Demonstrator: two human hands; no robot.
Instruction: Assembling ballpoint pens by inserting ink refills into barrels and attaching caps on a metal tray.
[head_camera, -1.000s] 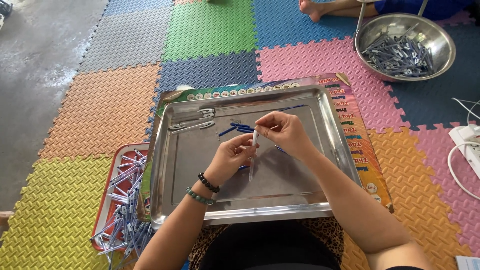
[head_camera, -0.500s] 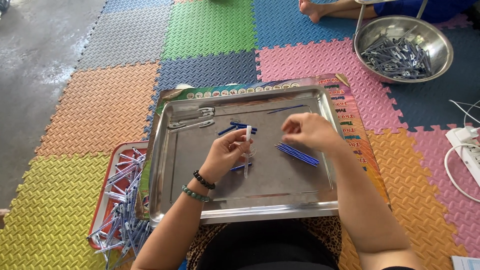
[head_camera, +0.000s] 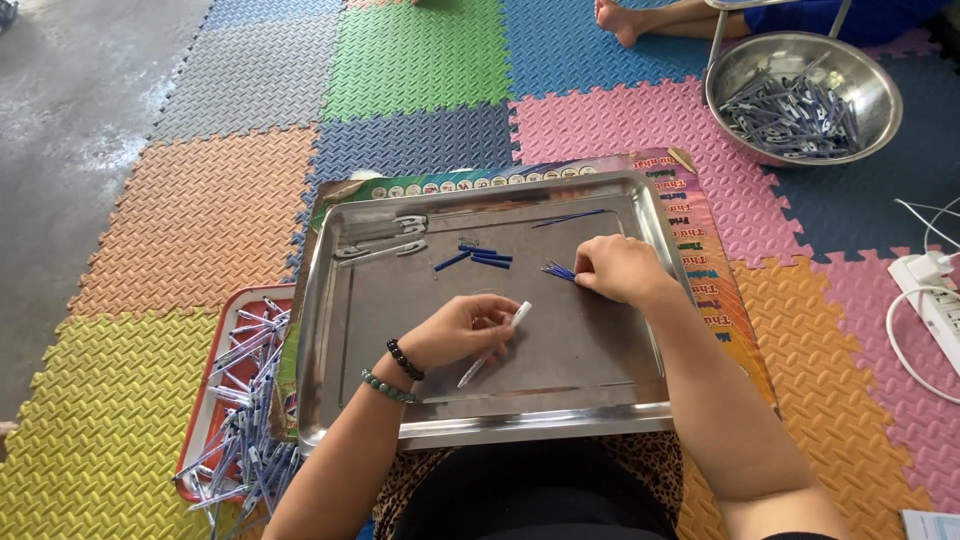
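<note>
A steel tray (head_camera: 345, 400) rests on my lap. My left hand (head_camera: 455, 330) holds a clear pen barrel (head_camera: 493, 345) slanting over the tray's middle. My right hand (head_camera: 618, 268) pinches a small bunch of thin blue refills (head_camera: 558, 271) lying on the tray at the right. Short blue caps (head_camera: 478, 258) lie near the tray's far middle, and one long blue refill (head_camera: 567, 217) lies toward its far right. Two clear pen barrels (head_camera: 382, 238) lie at the tray's far left.
A red tray (head_camera: 200, 440) with several assembled pens sits to my left. A steel bowl (head_camera: 800, 95) of pens stands far right, beside another person's bare foot (head_camera: 625, 20). A white power strip (head_camera: 935, 295) with cables lies at the right. Coloured foam mats cover the floor.
My hands have parted: the right one moved right and down onto the refill bunch, while the left lowered toward the tray's middle with the barrel.
</note>
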